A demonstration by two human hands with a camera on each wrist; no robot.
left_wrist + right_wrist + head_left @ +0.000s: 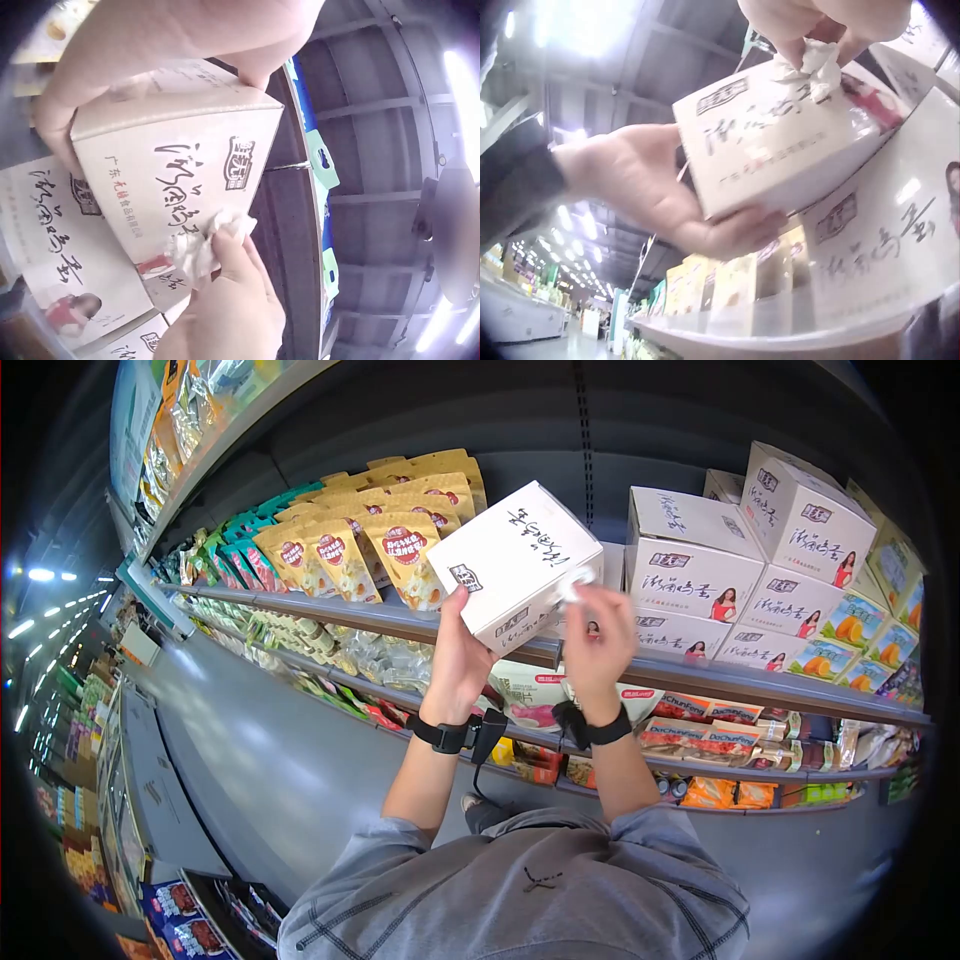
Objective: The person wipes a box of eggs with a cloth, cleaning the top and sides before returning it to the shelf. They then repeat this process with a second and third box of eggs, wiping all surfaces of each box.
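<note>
A white carton (515, 555) with black brush-style lettering is held tilted in front of the shelf. My left hand (455, 660) grips it from the near left side; in the right wrist view the fingers of that left hand (660, 184) wrap under its edge. My right hand (600, 645) pinches a crumpled white tissue (576, 582) at the carton's right side. Seen from the left wrist, the tissue (199, 251) lies against the lettered face (180, 165), overlapping the printed figure in red.
Similar white cartons (690, 575) are stacked on the shelf to the right, with orange-printed boxes (850, 620) beyond. Tan pouches (405, 550) stand to the left. The shelf's front edge (400, 622) runs below the hands, with packaged goods on lower shelves (700, 735).
</note>
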